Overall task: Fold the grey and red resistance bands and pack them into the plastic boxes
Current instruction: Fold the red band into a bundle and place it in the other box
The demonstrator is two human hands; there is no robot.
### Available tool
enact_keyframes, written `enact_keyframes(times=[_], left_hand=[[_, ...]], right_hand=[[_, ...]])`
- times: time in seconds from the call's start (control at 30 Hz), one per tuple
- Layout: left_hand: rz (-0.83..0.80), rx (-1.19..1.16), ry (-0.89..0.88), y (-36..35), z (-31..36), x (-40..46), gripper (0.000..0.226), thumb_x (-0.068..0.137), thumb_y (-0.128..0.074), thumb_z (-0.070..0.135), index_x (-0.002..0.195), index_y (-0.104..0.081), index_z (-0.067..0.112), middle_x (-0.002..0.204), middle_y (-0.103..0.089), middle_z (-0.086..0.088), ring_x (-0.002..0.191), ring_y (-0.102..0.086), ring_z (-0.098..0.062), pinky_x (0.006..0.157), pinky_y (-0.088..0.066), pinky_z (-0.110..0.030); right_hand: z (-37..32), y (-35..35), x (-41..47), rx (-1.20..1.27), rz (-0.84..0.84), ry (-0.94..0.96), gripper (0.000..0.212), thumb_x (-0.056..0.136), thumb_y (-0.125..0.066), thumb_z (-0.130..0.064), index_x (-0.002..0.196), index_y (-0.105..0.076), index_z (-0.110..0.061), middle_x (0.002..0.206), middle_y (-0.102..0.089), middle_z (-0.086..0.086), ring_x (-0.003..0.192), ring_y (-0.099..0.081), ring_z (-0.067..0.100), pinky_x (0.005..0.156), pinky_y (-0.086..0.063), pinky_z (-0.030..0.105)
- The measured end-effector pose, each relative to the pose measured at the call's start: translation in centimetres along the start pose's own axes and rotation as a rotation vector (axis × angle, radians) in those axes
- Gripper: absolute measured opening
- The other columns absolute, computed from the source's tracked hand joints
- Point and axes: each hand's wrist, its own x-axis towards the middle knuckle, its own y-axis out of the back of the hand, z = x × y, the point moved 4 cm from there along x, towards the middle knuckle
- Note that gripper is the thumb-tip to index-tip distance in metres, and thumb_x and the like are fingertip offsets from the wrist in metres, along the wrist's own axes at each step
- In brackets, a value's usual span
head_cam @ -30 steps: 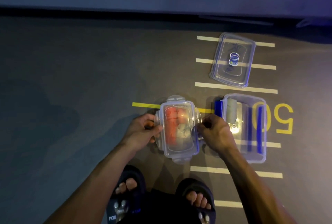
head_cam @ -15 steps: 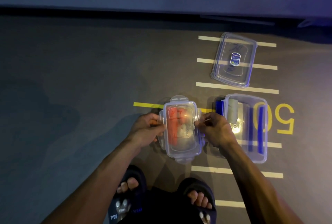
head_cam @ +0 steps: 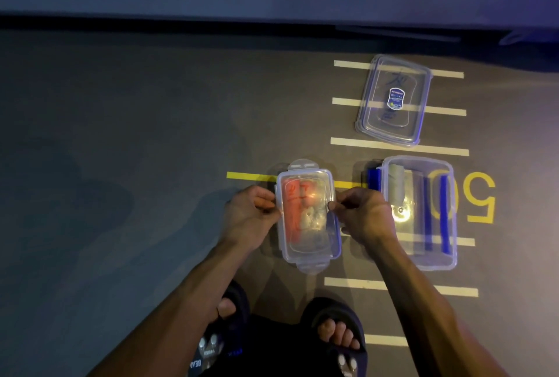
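clear lidded box (head_cam: pixel 308 216) with the red band (head_cam: pixel 292 210) inside, left hand (head_cam: pixel 249 219) and right hand (head_cam: pixel 361 216) fingers pinching its side clips.

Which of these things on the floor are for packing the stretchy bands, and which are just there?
For the job:
- small lidded box with the red band inside, both hands on its side clips
- bigger open box holding the grey band
- loose lid

Just there:
- painted lines and the yellow 50
- the person's sandals
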Motion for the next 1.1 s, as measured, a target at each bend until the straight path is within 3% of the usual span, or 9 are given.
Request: enact_keyframes(times=[0.27,0.4,0.47,0.57,0.63,0.67,0.73,0.93,1.1], left_hand=[[-0.077,-0.136,0.057,-0.1,-0.9,0.6,0.025,0.069,-0.088,0.011,0.079,-0.075,0.030,0.079,-0.076,0.001,0.086,-0.076,-0.024,0.083,-0.063,-0.050],[-0.217,-0.053,0.032,0.4,0.5,1.3,0.052,0.080,-0.082,-0.001,0.118,-0.062,0.028,0.089,-0.071,-0.005,0.086,-0.072,-0.027,0.081,-0.063,-0.049],[-0.354,0.100,-0.013,0.5,2.2,1.9,0.093,0.081,-0.079,-0.002,0.149,-0.034,0.044,0.098,-0.070,-0.003,0.085,-0.072,-0.022,0.079,-0.064,-0.044],[-0.487,0.463,-0.125,0.4,5.1,2.3,0.114,0.081,-0.077,0.002,0.155,-0.009,0.056,0.114,-0.065,0.004,0.079,-0.067,-0.012,0.073,-0.061,-0.033],[-0.529,0.667,-0.159,0.2,6.8,2.3,0.106,0.084,-0.076,0.005,0.157,-0.014,0.049,0.116,-0.055,0.007,0.074,-0.059,-0.005,0.065,-0.055,-0.025],[-0.549,0.721,-0.162,0.2,7.3,2.4,0.100,0.085,-0.075,0.007,0.157,-0.019,0.046,0.115,-0.055,0.007,0.075,-0.059,-0.006,0.066,-0.056,-0.026],[-0.580,0.766,-0.152,0.0,7.6,2.7,0.092,0.086,-0.076,0.010,0.154,-0.026,0.045,0.115,-0.060,0.005,0.081,-0.063,-0.011,0.075,-0.061,-0.036],[-0.619,0.801,-0.148,-0.3,7.6,3.3,0.076,0.090,-0.073,0.010,0.148,-0.033,0.039,0.099,-0.058,0.009,0.072,-0.058,-0.008,0.055,-0.047,-0.025],[-0.504,0.557,-0.175,0.2,6.5,4.4,0.087,0.087,-0.074,0.004,0.153,-0.031,0.043,0.125,-0.061,0.002,0.087,-0.063,-0.013,0.077,-0.058,-0.037]], right_hand=[[-0.4,0.2,-0.7,0.251,-0.079,-0.083,0.002,0.089,-0.074,-0.004,0.088,-0.074,-0.006,0.092,-0.076,0.009,0.092,-0.073,0.030,0.076,-0.063,0.043],[-0.2,0.2,-1.7,0.332,-0.078,-0.051,0.005,0.090,-0.071,-0.002,0.095,-0.073,-0.001,0.095,-0.075,0.012,0.089,-0.073,0.022,0.075,-0.064,0.039],[-0.1,0.4,-2.7,0.282,-0.083,0.096,0.021,0.090,-0.072,-0.006,0.105,-0.072,-0.021,0.096,-0.074,-0.003,0.092,-0.072,0.008,0.076,-0.062,0.026],[0.6,-0.3,-4.8,-0.003,-0.294,0.345,0.082,0.081,-0.084,-0.016,0.137,-0.035,-0.051,0.122,-0.052,-0.030,0.110,-0.054,-0.020,0.077,-0.047,0.001],[1.7,-1.5,-5.5,-0.164,-0.401,0.457,0.124,0.074,-0.091,-0.022,0.158,-0.002,-0.040,0.152,-0.029,-0.025,0.135,-0.033,-0.020,0.100,-0.044,0.008],[2.3,-1.9,-5.4,-0.257,-0.378,0.508,0.136,0.071,-0.092,-0.026,0.160,0.010,-0.038,0.164,-0.014,-0.018,0.146,-0.022,-0.011,0.114,-0.039,0.020],[2.6,-2.3,-5.5,-0.381,-0.303,0.562,0.141,0.072,-0.091,-0.031,0.155,0.021,-0.041,0.165,0.006,-0.016,0.146,-0.016,-0.001,0.116,-0.026,0.026],[3.0,-3.0,-5.7,-0.455,-0.177,0.525,0.138,0.073,-0.090,-0.036,0.160,0.017,-0.028,0.163,-0.024,-0.001,0.137,-0.047,0.020,0.104,-0.049,0.038],[1.9,-3.3,-5.4,-0.425,-0.118,0.502,0.134,0.074,-0.090,-0.038,0.160,0.013,-0.034,0.157,-0.034,0.001,0.129,-0.053,0.014,0.100,-0.052,0.034]])
